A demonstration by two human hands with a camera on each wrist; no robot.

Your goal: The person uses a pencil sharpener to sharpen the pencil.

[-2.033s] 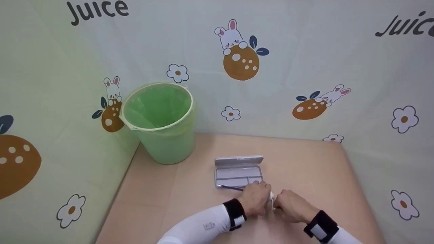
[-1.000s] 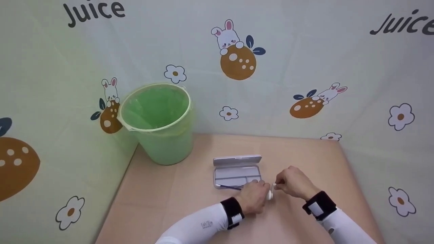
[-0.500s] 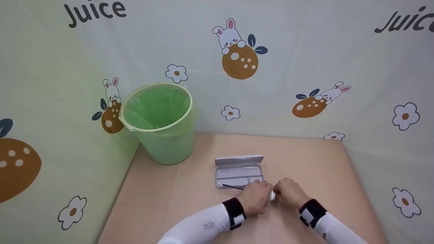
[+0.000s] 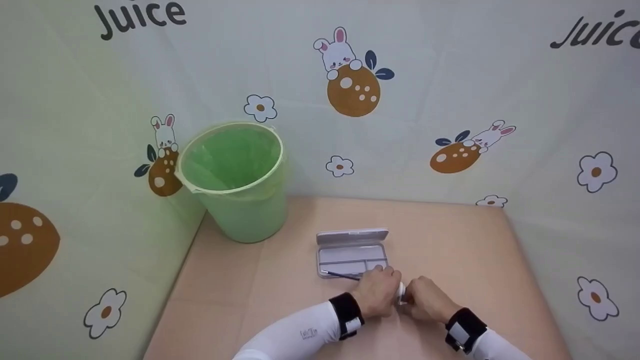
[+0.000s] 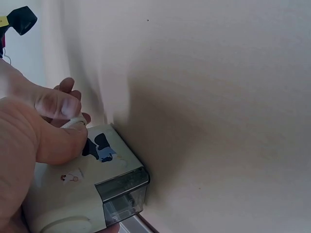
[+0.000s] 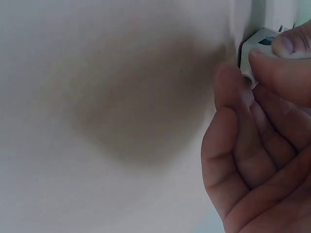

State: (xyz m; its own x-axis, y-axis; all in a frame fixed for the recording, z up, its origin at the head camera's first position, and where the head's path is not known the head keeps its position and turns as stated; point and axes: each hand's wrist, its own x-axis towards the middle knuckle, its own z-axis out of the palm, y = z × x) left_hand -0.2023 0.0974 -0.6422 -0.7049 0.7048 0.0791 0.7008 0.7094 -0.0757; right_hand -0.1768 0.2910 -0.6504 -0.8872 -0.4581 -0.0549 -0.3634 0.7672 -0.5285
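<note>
My left hand (image 4: 376, 294) grips a small white crank pencil sharpener (image 5: 68, 196), mostly hidden behind it in the head view. The left wrist view shows its clear drawer (image 5: 124, 201) and stickers on top. Beside it, my right hand (image 4: 429, 300) pinches the knob (image 6: 248, 79) of the sharpener's crank. A dark pencil (image 4: 341, 275) runs from over the front of an open pencil case (image 4: 345, 253) to my left hand; its other end is hidden there. In the right wrist view the left thumb (image 6: 285, 44) lies over the sharpener.
The open case has a raised lid (image 4: 352, 237) and several compartments, just beyond my left hand. A green bucket (image 4: 247, 215) stands at the table's back left. Printed cloth (image 4: 400, 140) hangs behind and beside the tan table (image 4: 450, 235).
My right hand has circled with the crank: raised and away a second ago, then lowered, now lower and nearer me. The left hand and the pencil case stay in place.
</note>
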